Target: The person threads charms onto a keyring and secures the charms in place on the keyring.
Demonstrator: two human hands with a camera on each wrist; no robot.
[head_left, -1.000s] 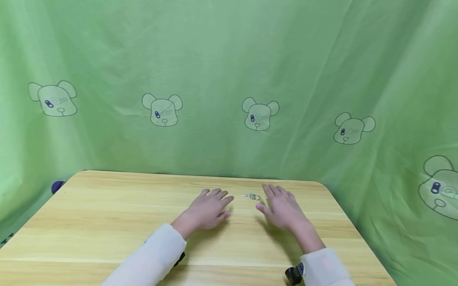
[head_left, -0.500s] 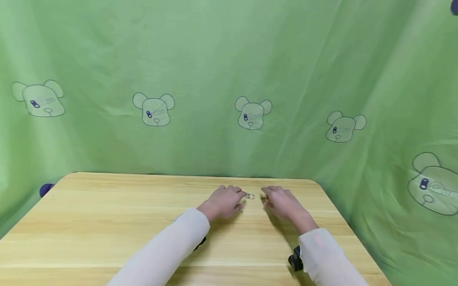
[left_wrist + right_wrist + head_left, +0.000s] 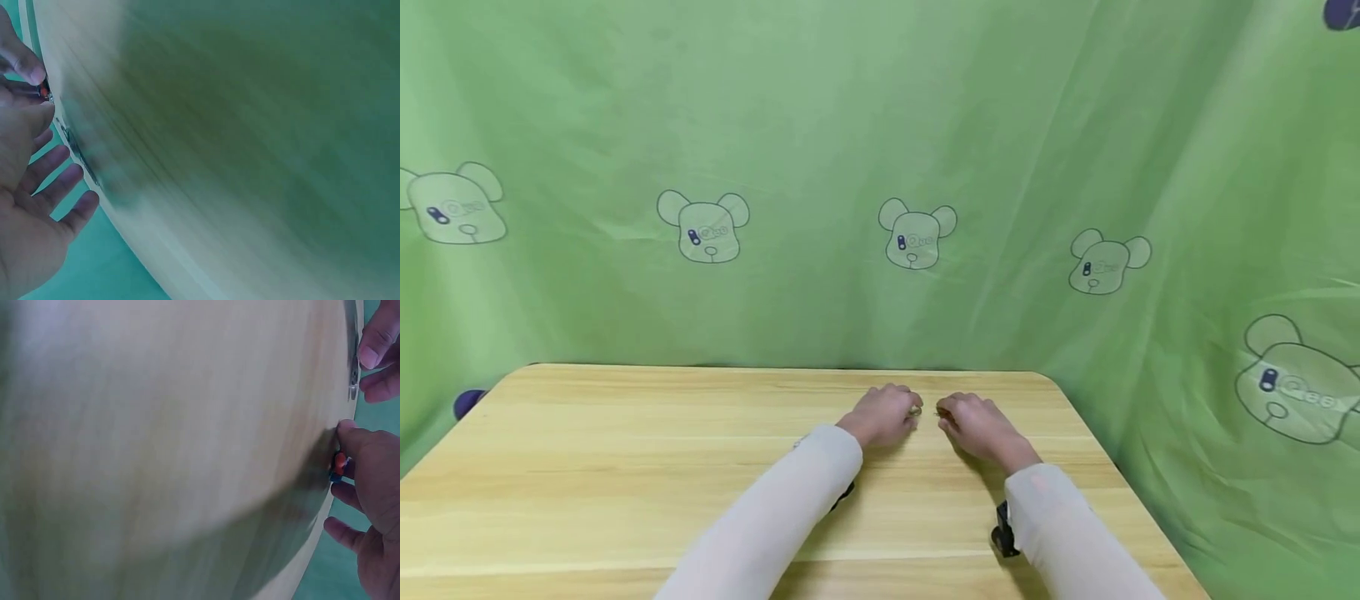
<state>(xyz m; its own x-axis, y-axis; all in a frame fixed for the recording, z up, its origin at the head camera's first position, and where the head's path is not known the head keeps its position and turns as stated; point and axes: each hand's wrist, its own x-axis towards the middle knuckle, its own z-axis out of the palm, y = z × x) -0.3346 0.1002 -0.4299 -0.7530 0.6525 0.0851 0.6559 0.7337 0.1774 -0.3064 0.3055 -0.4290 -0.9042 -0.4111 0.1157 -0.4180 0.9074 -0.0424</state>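
Observation:
A small metal key ring (image 3: pixel 916 410) lies near the far edge of a wooden table (image 3: pixel 625 467). My left hand (image 3: pixel 883 414) has its fingers curled at the ring's left end. In the right wrist view, that left hand's fingertips (image 3: pixel 378 344) pinch the ring (image 3: pixel 354 381). My right hand (image 3: pixel 973 421) sits just right of the ring. Its thumb and fingers (image 3: pixel 369 462) pinch a tiny orange and blue piece (image 3: pixel 339 462). The left wrist view shows the orange piece (image 3: pixel 44 92) between fingertips, with my left palm (image 3: pixel 31 219) below it.
A green curtain (image 3: pixel 880 125) printed with bear heads hangs behind and to the right of the table. A dark blue object (image 3: pixel 469 402) sits beyond the table's far left corner. Black wrist cameras (image 3: pixel 1002 529) are strapped under both sleeves.
Both hands slid forward and closed in on the key ring. Their fingers went from lying spread on the table to curling onto the ring and its small piece.

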